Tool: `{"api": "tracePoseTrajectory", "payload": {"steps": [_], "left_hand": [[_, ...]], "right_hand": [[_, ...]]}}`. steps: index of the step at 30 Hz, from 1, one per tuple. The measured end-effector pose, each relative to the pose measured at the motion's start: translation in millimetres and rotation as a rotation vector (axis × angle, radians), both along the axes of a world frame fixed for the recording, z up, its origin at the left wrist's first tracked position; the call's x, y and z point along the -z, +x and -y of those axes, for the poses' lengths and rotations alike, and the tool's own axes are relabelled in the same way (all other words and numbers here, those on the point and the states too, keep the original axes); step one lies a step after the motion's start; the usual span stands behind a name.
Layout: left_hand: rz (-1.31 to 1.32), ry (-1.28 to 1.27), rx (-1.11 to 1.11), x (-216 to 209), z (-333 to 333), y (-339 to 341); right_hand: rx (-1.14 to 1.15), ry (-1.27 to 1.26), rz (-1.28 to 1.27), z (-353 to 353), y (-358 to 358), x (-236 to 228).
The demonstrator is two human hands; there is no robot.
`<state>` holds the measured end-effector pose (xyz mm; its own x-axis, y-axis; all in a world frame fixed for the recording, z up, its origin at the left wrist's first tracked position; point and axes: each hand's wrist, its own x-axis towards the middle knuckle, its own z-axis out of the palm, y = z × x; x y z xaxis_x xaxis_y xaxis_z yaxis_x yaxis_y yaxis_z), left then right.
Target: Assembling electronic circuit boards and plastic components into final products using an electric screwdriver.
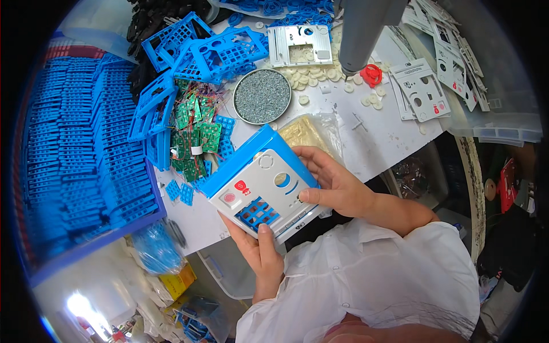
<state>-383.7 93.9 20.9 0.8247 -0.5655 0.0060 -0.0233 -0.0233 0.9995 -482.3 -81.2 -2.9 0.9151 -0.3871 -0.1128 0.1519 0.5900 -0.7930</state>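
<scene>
Both hands hold a blue and white plastic housing (pixel 260 186) tilted in front of my chest. Its white front panel has round cut-outs, red printed marks and a window with a blue grid keypad behind it. My left hand (pixel 260 248) grips the lower left edge, thumb on the panel beside the keypad window and fingers underneath. My right hand (pixel 331 183) closes on the right edge, thumb on the face near the curved slot; some fingers are hidden behind it. Just beyond lie green circuit boards (pixel 197 128) with thin wires and a round tin of small screws (pixel 262 96).
A purple crate (pixel 97 243) of stacked blue frames stands at left. Blue housings (pixel 220 54) and a white panel (pixel 300 46) lie at the back. A grey screwdriver-like tool (pixel 366 34) hangs above cream discs (pixel 311 77) and a red part (pixel 371 75). White panels (pixel 420 91) pile up at right.
</scene>
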Motion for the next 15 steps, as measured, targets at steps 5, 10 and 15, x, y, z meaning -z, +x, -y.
{"api": "tracePoseTrajectory", "payload": {"steps": [5, 10, 15], "left_hand": [[-0.011, 0.055, 0.013, -8, -4, -4], [0.063, 0.096, 0.011, -7, -7, 1], [0.118, 0.017, -0.021, 15, -7, 21]], "right_hand": [[-0.007, 0.011, -0.047, 1, 1, 0], [0.016, 0.044, -0.046, -1, 1, 1], [-0.056, 0.074, -0.034, -4, -1, 11]]}}
